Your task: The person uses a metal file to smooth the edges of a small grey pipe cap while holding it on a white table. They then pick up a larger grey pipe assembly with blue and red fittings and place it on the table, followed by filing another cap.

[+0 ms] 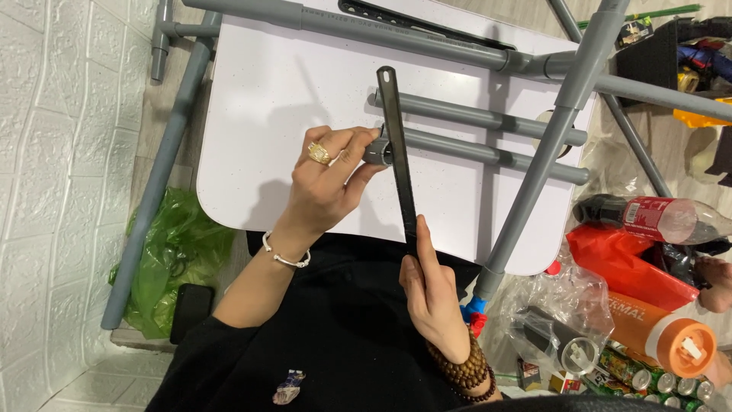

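While the left hand [329, 174] is pinching the grey tube end [377, 149] with closed fingers [358, 145], the right hand [431, 294] is gripping the lower end of a black bar [398, 152], fingers wrapped shut around it. The bar is standing across 2 grey tubes [488, 118] lying on the white board [267, 107], touching the pinched end. A green bag [171, 252] is lying left of the board.

My 1 head-worn camera looked steeply down, close over both hands and the white tabletop [259, 114] across the lap.
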